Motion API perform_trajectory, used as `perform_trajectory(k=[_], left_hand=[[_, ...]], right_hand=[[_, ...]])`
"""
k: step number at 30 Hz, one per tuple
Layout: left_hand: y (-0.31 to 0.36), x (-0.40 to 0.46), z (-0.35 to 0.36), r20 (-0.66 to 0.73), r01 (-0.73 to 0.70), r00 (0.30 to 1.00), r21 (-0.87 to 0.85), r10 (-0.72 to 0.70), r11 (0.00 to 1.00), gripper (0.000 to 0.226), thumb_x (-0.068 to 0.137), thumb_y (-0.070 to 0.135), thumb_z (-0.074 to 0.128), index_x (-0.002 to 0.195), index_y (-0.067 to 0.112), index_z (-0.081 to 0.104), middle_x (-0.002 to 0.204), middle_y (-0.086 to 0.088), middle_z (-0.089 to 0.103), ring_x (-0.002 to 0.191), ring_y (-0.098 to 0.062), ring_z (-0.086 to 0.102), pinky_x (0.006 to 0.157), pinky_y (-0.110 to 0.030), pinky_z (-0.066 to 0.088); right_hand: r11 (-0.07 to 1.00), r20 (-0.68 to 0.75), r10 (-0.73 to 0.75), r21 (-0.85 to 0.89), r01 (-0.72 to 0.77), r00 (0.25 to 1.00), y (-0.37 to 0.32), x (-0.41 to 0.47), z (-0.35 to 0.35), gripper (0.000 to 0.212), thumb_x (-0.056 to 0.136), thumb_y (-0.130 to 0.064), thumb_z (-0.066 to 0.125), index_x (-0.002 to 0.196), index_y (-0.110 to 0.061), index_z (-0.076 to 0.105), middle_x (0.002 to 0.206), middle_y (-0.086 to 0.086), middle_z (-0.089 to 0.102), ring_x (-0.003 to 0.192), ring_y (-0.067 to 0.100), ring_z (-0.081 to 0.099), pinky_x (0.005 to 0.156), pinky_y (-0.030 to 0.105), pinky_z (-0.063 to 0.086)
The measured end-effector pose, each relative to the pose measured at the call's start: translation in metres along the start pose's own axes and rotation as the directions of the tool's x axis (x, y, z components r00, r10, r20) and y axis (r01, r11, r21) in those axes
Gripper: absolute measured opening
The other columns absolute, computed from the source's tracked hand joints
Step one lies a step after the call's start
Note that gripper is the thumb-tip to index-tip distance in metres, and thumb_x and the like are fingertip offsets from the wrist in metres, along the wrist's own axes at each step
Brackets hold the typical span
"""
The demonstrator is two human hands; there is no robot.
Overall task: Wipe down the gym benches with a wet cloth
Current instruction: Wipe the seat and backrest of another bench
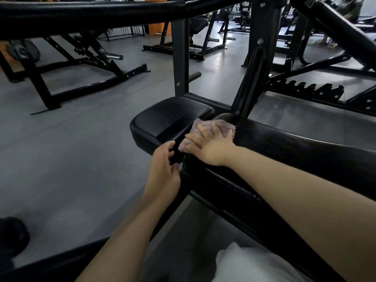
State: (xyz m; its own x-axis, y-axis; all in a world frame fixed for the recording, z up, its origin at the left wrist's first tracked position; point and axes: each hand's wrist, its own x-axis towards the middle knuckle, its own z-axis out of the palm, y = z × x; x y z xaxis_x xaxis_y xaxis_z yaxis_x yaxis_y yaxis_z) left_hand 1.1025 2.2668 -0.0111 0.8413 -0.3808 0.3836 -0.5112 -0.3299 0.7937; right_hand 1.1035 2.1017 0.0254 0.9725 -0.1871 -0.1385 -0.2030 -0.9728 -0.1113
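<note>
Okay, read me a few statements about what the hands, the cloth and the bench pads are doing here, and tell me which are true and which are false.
1. The right hand presses flat on the cloth. True.
2. The cloth lies on the floor. False: it lies on the long back pad, near the seat pad.
3. The left hand holds a spray bottle. False: it holds nothing and touches the pad's edge.
4. The pads are black. True.

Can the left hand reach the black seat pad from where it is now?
Probably yes. The left hand is already at the near edge of the seat pad, its fingers loosely curled there, and nothing lies between them. The right hand presses the cloth beside it.
</note>
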Motion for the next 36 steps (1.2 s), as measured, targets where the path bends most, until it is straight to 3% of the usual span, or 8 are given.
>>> perform_trajectory(k=[9, 14, 18, 20, 23, 27, 31, 36], left_hand=[[0.008, -0.013, 0.007, 0.087, -0.161, 0.985, 0.181, 0.148, 0.970, 0.049, 0.076, -0.015, 0.048, 0.117, 0.010, 0.051, 0.115, 0.004, 0.043, 0.102, 0.005, 0.032, 0.087, 0.005, 0.021], [0.019, -0.027, 0.020, 0.310, -0.215, 0.943, 0.280, 0.124, 0.936, 0.066, 0.088, -0.002, 0.052, 0.146, 0.017, 0.028, 0.153, -0.001, 0.019, 0.141, -0.016, 0.015, 0.111, -0.019, 0.012], [0.016, -0.030, 0.021, 0.448, -0.343, 0.880, 0.373, 0.156, 0.862, 0.073, 0.088, 0.001, 0.051, 0.149, 0.025, 0.019, 0.158, 0.000, 0.009, 0.145, -0.018, 0.003, 0.118, -0.033, 0.013], [0.014, -0.028, 0.019, 0.459, -0.347, 0.874, 0.366, 0.156, 0.864, 0.075, 0.088, -0.001, 0.050, 0.150, 0.027, 0.018, 0.158, 0.002, 0.007, 0.145, -0.017, 0.001, 0.118, -0.031, 0.010], [0.011, -0.027, 0.014, 0.498, -0.372, 0.852, 0.354, 0.164, 0.858, 0.076, 0.089, -0.002, 0.047, 0.150, 0.028, 0.014, 0.158, 0.004, 0.002, 0.145, -0.014, -0.003, 0.118, -0.031, 0.005], [0.008, -0.026, 0.012, 0.501, -0.364, 0.844, 0.273, 0.191, 0.891, 0.076, 0.086, -0.007, 0.046, 0.150, 0.025, 0.018, 0.158, 0.005, 0.006, 0.145, -0.012, -0.001, 0.118, -0.029, 0.005], [0.004, -0.022, 0.010, 0.408, -0.261, 0.893, 0.129, 0.189, 0.957, 0.073, 0.083, -0.015, 0.044, 0.146, 0.019, 0.030, 0.155, 0.003, 0.020, 0.142, -0.011, 0.018, 0.113, -0.021, 0.016], [0.006, -0.021, 0.004, 0.347, -0.157, 0.930, 0.069, 0.123, 0.985, 0.071, 0.088, -0.011, 0.038, 0.150, 0.018, 0.019, 0.157, 0.003, 0.007, 0.138, -0.004, 0.017, 0.104, -0.012, 0.015]], right_hand=[[0.980, -0.212, -0.053, -0.198, 0.010, 0.976, -0.034, -0.072, 0.036, 0.061, 0.098, -0.040, 0.037, 0.148, -0.042, 0.002, 0.159, 0.005, -0.005, 0.143, 0.041, -0.005, 0.108, 0.068, 0.005], [0.961, -0.232, 0.095, -0.232, -0.150, 0.968, 0.002, -0.137, 0.045, 0.077, 0.096, -0.035, 0.044, 0.146, -0.043, -0.014, 0.159, 0.005, -0.011, 0.144, 0.038, -0.003, 0.111, 0.064, 0.005], [0.918, -0.285, 0.188, -0.288, -0.272, 0.940, 0.036, -0.206, 0.050, 0.093, 0.066, -0.034, 0.080, 0.144, -0.033, 0.030, 0.144, 0.015, 0.044, 0.123, 0.046, 0.048, 0.092, 0.067, 0.041], [0.890, -0.333, 0.232, -0.307, -0.338, 0.914, 0.052, -0.239, 0.056, 0.079, 0.070, -0.041, 0.073, 0.139, -0.027, 0.036, 0.133, 0.016, 0.056, 0.114, 0.045, 0.056, 0.083, 0.065, 0.047], [0.880, -0.375, 0.214, -0.326, -0.344, 0.902, 0.053, -0.255, 0.059, 0.063, 0.081, -0.046, 0.039, 0.139, -0.023, 0.035, 0.132, 0.018, 0.055, 0.114, 0.048, 0.055, 0.081, 0.067, 0.047], [0.873, -0.268, 0.292, -0.316, -0.370, 0.918, 0.035, -0.210, 0.055, 0.088, 0.067, -0.044, 0.078, 0.142, -0.024, 0.036, 0.135, 0.017, 0.053, 0.117, 0.049, 0.052, 0.080, 0.069, 0.042], [0.921, -0.252, 0.195, -0.284, -0.265, 0.948, 0.001, -0.144, 0.047, 0.074, 0.096, -0.046, 0.042, 0.149, -0.035, -0.008, 0.160, 0.007, 0.001, 0.144, 0.041, 0.004, 0.107, 0.067, 0.012], [0.948, -0.220, 0.117, -0.267, -0.175, 0.968, -0.046, -0.067, 0.040, 0.066, 0.099, -0.040, 0.038, 0.151, -0.028, -0.001, 0.159, 0.007, -0.006, 0.143, 0.045, -0.002, 0.105, 0.070, 0.009]])
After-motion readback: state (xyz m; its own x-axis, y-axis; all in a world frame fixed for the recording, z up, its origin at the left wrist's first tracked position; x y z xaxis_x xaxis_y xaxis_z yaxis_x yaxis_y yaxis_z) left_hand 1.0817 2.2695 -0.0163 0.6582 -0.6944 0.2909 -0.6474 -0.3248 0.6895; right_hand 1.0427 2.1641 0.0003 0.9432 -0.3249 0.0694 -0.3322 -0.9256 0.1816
